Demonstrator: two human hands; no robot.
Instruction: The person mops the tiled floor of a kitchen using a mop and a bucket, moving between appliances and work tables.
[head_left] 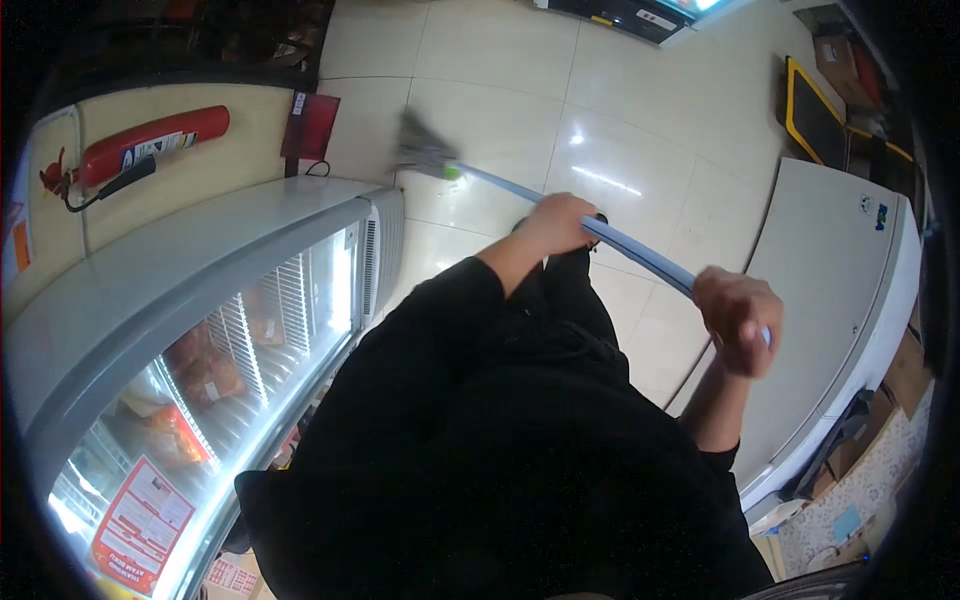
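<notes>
A long-handled mop (492,180) runs slantwise across the view. Its pale blue-grey pole ends in a green socket, and the grey, fan-shaped head is blurred against the floor at the upper left. Partway along the pole, my left hand (555,224) wraps around it. Farther right, my right hand (740,318) is closed about the pole's upper end, whose tip shows beside the fingers. Both my sleeves are black.
Pale tiles cover the floor (500,120). On the left stands a lit glass-front display fridge (230,230) with packed food; a red fire extinguisher (155,145) hangs beyond it. A white cabinet-like appliance (820,270) stands close on the right, with a yellow-edged black panel (815,115) behind it.
</notes>
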